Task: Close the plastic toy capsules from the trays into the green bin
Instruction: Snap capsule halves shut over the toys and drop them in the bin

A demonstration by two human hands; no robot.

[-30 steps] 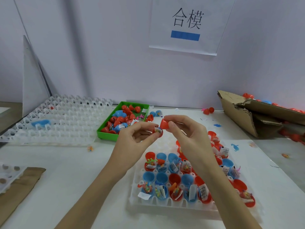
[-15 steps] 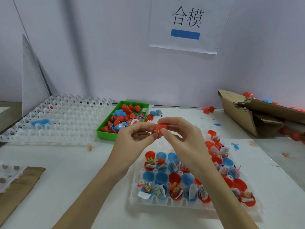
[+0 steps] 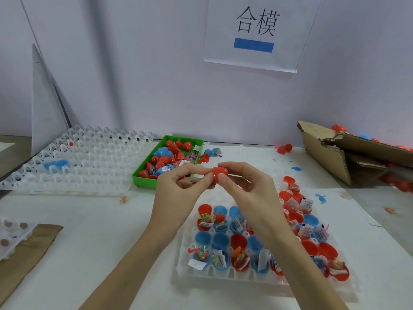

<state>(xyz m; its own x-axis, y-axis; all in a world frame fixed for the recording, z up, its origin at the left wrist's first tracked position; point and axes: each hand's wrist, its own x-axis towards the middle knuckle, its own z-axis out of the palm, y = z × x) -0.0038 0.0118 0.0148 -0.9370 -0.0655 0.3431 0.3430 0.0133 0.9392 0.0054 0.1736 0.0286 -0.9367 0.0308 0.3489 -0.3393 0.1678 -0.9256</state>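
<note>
1. The red capsule (image 3: 220, 173) was held at the centre of the frame, above the table and between both hands; its halves appeared joined, though whether the seam was fully snapped could not be told.
2. The right hand (image 3: 250, 189) pinched the capsule between thumb and forefinger, with the other fingers curled behind it.
3. The left hand (image 3: 178, 191) pinched the capsule's left end with its fingertips, with the thumb beneath.
4. The green bin (image 3: 143, 179), left of centre and just beyond the hands, held a pile of red and blue capsules; this part of the task was judged done.
5. The near tray (image 3: 223, 274), at lower centre to lower right, carried many open red and blue halves with small toys and paper slips in them; these were judged the work remaining.
6. The far tray (image 3: 89, 157), at middle left, showed mostly bare cells and one blue half (image 3: 55, 164).
7. A few loose capsules (image 3: 283, 148) lay on the table past the bin, and a torn cardboard box (image 3: 348, 157) sat at the right edge.
8. Judgement: the task was well under way, but a large share of the near tray was left.
</note>
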